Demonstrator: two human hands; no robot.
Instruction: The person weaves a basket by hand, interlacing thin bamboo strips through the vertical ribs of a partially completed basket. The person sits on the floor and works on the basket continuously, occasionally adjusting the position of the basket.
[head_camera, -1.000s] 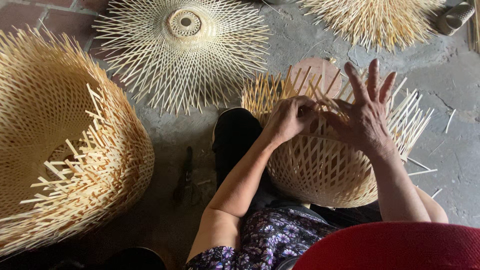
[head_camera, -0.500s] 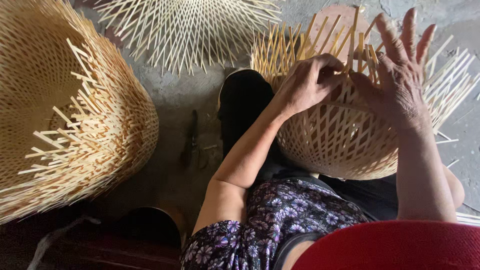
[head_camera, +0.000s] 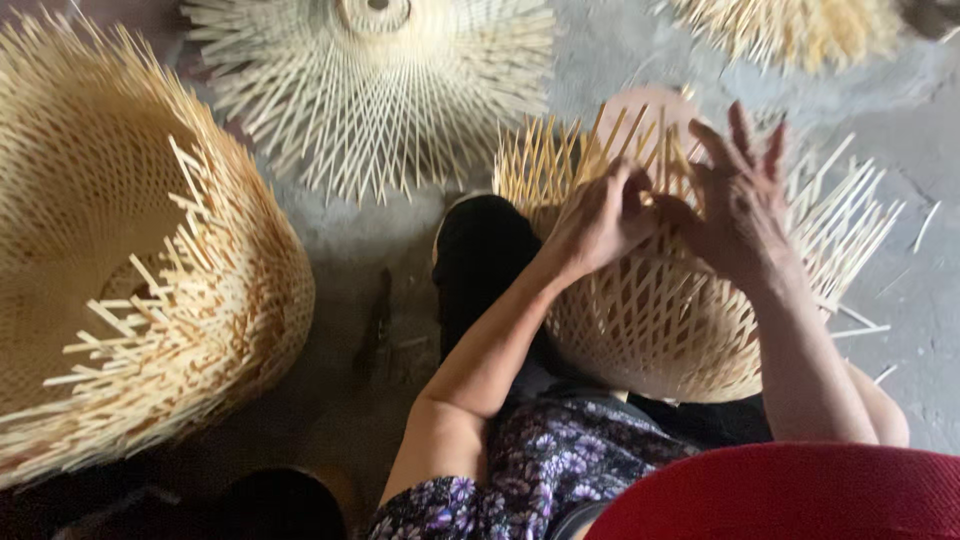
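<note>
On the person's lap at 3 o'clock sits the half-woven pale bamboo basket (head_camera: 670, 310); the left hand (head_camera: 600, 215) pinches its upright strips, the right hand (head_camera: 735, 205) spread-fingered beside.

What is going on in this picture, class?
A person seated on the ground works on a half-woven bamboo basket resting on their lap. The left hand pinches strips at its rim; the right hand is spread beside it. A larger unfinished basket and a flat woven piece lie nearby.
</note>
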